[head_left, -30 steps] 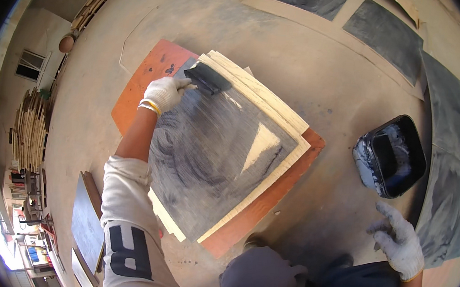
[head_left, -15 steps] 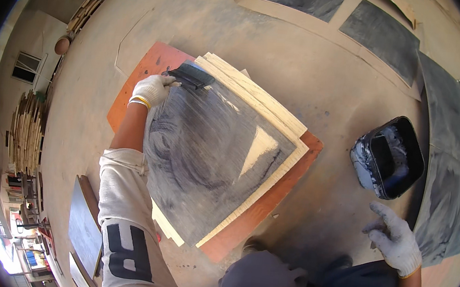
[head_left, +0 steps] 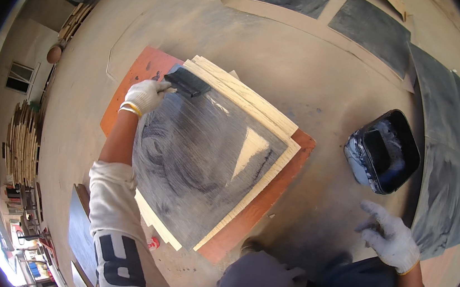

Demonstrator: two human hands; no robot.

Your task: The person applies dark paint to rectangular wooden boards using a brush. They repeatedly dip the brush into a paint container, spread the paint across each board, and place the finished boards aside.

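Observation:
My left hand point(head_left: 146, 96), in a white knit glove, grips a wide, flat paint applicator point(head_left: 189, 82) coated in black. It rests on the far left corner of a top board point(head_left: 191, 139), which is covered in streaky grey-black paint. Bare pale wood shows as a wedge toward that board's right side and in a small streak near the applicator. Other pale boards point(head_left: 246, 97) are stacked unevenly beneath. My right hand point(head_left: 393, 242), gloved too, hangs over my knee with fingers apart and holds nothing. Just beyond it stands a paint-smeared black bucket point(head_left: 384, 151) with dark paint inside.
A reddish panel point(head_left: 288, 175) lies under the stack. Dark-coated sheets point(head_left: 370, 32) lie at the far right, with more sheets point(head_left: 450, 183) beyond the bucket. Wood strips point(head_left: 22, 144) lean by the left wall. A small red object point(head_left: 153, 243) sits near the stack's front.
The view has shifted slightly, so the stack and bucket sit a little further left. My left hand has slid the applicator slightly to the right across the board's far corner. My right hand stays apart, holding nothing.

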